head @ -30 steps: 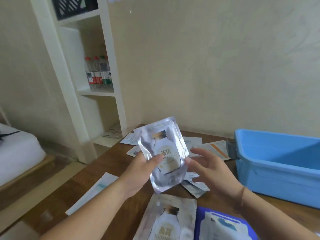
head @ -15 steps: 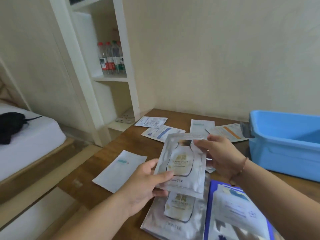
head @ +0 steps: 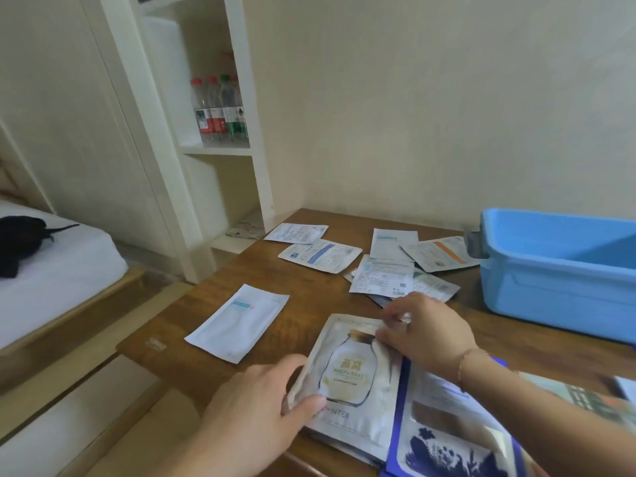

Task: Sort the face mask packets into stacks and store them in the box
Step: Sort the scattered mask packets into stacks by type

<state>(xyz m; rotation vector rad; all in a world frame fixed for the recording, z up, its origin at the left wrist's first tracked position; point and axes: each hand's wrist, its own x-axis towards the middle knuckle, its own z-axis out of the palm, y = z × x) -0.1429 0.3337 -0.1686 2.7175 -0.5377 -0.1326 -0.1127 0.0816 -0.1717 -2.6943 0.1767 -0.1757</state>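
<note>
Fingers first: our left hand (head: 254, 404) pinches the near left corner of the silver packet (head: 351, 376), thumb on its printed face and the other fingers tucked under the edge. Our right hand (head: 426, 333) has its fingertips curled onto the far right corner of the same packet, by the printed jar's cap; whether the thumb is under that edge we cannot tell, since the hand hides it.

The packet lies flat between our two hands, on top of what looks like a stack of the same kind at the near edge of the table (head: 303, 304). Touching it on the right-hand side is a blue-bordered packet (head: 444, 428). Beyond our right fingertips sits a loose pile of white packets (head: 382, 277), with more scattered farther out, and one white packet (head: 237, 323) lies alone beyond our left hand. The blue box (head: 550, 270) stands well to the right of our right hand, open at the top.

We judge these packets light and floppy, with a slick foil skin and a soft, liquid-soaked middle that will sag and slide. Corners and sealed edges are the firm parts, so we would hold there, two opposite corners as now, to square it on the stack. A stack of them will likely slip apart, so it wants both hands clamping its sides.
</note>
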